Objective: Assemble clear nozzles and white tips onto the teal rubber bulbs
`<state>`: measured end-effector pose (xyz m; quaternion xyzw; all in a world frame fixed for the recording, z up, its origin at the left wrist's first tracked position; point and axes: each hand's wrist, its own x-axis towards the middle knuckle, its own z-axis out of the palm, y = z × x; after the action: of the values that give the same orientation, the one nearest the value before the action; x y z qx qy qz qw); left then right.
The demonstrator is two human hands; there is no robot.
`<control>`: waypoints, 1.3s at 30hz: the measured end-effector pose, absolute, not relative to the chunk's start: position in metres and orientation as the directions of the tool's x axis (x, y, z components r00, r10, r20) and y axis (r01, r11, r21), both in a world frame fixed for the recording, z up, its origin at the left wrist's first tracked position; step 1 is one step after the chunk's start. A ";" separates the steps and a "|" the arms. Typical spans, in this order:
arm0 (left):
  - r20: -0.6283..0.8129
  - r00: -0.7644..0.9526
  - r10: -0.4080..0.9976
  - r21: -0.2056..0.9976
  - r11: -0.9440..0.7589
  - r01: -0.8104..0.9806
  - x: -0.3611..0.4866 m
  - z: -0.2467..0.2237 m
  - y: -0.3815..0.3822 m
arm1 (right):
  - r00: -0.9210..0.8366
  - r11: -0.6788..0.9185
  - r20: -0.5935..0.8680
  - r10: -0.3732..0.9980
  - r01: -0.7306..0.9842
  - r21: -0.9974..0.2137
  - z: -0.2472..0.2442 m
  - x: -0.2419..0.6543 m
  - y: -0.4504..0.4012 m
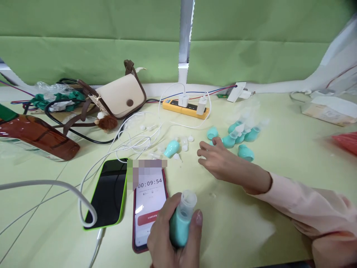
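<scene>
Gripping a teal bottle (178, 231) in left fingers (164, 223) near front edge of bench (240, 234), with right fingers (206, 145) curled beside teal pieces (230, 141), can't tell if pinching anything tbh.

On my feed a teal bottle (178, 227) sits in the left hand (163, 240) at the near middle, its clear, round neck pointing up and away from me. Farther right, I see several teal bottles (230, 140) bunched together, their translucent tops leaning right; whether they touch I can't tell. A rounded teal piece (212, 132) lies just left of that bunch, and a squat teal piece (245, 153) on its near side. Farther left, a glossy teal body (172, 149) lies on its side, well apart from the bunch.
</scene>
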<state>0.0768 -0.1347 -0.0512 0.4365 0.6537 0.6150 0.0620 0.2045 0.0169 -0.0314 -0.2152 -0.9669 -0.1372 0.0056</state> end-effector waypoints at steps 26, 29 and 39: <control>0.521 -0.515 0.681 0.841 -0.306 0.446 0.072 -0.042 -0.133 | -0.815 0.305 0.117 0.568 0.077 -0.949 0.023 0.205 -0.017; 0.504 -0.490 0.711 0.847 -0.297 0.440 0.071 -0.043 -0.134 | -0.856 0.288 0.087 0.509 0.074 -0.955 0.024 0.208 -0.012; 0.427 -0.411 0.806 0.860 -0.220 0.461 0.063 -0.052 -0.140 | -0.950 0.586 0.137 0.281 0.057 -0.808 0.041 0.213 -0.005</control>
<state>0.0631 -0.1396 -0.0519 0.5220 0.6066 0.5810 0.1483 0.2128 -0.0051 0.0413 -0.0958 -0.8817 0.4446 0.1258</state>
